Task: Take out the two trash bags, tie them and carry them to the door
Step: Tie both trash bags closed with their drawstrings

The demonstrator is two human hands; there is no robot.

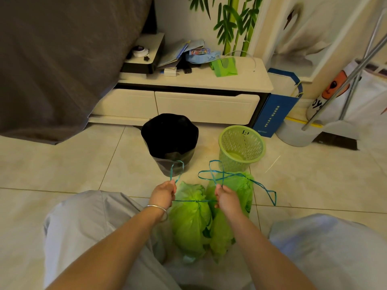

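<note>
Two green trash bags (191, 222) lay side by side on the floor (62, 168), just below and between the hands. A teal drawstring (194, 201) ran tight across the left bag's neck. The left hand (163, 194) and the right hand (227, 197) each pinched one end of it, fingers closed. Beyond the hands stood a bin with a black liner (169, 139) and an empty green basket (241, 147), near a low cabinet (188, 101).

A: Are you reading any text here?
B: The white bag (326, 101) on the right is showing the letters "oy". The blue paper bag (274, 114) is carrying one line of small characters, but they are too small to read.
</note>
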